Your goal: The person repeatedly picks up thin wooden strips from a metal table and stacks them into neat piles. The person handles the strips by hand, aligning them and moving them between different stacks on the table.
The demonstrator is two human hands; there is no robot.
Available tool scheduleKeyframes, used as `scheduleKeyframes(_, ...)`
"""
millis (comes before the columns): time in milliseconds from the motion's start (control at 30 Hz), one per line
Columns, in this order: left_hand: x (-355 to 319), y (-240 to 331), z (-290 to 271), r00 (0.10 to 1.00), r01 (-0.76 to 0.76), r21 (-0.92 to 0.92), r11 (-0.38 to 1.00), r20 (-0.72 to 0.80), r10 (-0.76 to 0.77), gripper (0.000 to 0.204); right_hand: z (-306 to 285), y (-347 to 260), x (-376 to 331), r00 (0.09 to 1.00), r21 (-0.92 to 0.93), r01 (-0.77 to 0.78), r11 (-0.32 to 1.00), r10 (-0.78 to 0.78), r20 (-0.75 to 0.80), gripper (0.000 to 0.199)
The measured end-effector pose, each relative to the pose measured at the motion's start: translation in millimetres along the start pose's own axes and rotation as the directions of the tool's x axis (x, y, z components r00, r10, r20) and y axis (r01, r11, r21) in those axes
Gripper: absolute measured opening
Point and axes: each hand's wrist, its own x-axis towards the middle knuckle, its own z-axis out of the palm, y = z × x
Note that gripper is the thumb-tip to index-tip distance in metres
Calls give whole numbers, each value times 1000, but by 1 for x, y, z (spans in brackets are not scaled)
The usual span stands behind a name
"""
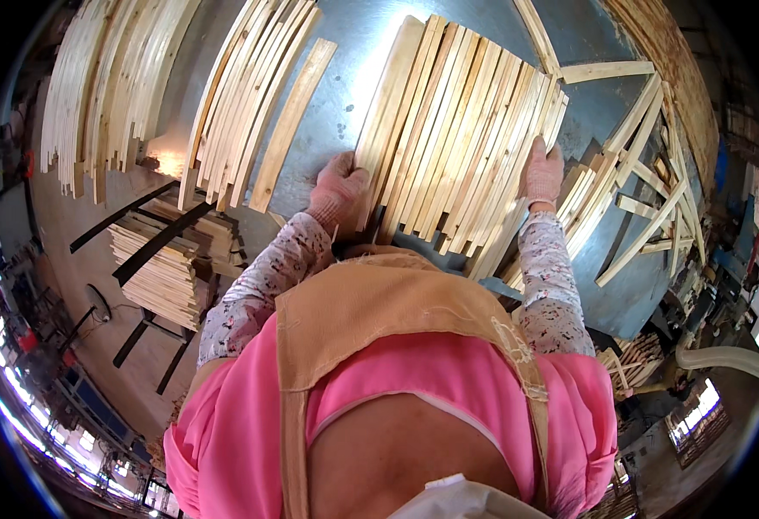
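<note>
A row of pale wooden strips [457, 130] lies side by side on a blue-grey metal table [310, 130], with uneven near ends. At its left edge my left hand [338, 186], in a pink knit glove, has curled fingers against the outermost strip. My right hand [542, 171], gloved the same way, grips the strips at the right edge, its thumb up along the wood. Between them the hands hold the row from both sides. The fingertips of both hands are partly hidden by the wood.
Left of the row are a single strip [293, 125], a bundle of strips [245, 95] and a larger bundle [111, 86]. Crossed loose strips [647, 173] lie on the right. Stacked wood [155, 268] stands below the table's left side, near dark metal bars [159, 246].
</note>
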Motion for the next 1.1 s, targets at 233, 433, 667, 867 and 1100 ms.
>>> scheduleKeyframes(233, -1, 46, -15, 919, 375, -491, 786, 304, -249, 35, 14, 25, 6, 1000, 118, -10, 993, 8, 14, 75)
scheduleKeyframes(433, 58, -28, -26, 964, 60, -252, 966, 266, 9, 56, 7, -8, -5, 1000, 57, 12, 998, -11, -12, 79)
scheduleKeyframes(667, -12, 63, 21, 989, -146, 788, 598, 128, 72, 63, 0, -6, -10, 1000, 64, 19, 998, -19, 2, 77)
scheduleKeyframes(867, 7, 64, -12, 967, -83, 601, 795, 242, -81, 66, 2, -64, 10, 883, -436, 289, 852, -413, -224, 79)
scheduleKeyframes(1100, 13, 67, -17, 933, -181, 733, 656, 340, -122, 84, 79, -230, 41, 435, -138, 900, 414, -876, 207, 52)
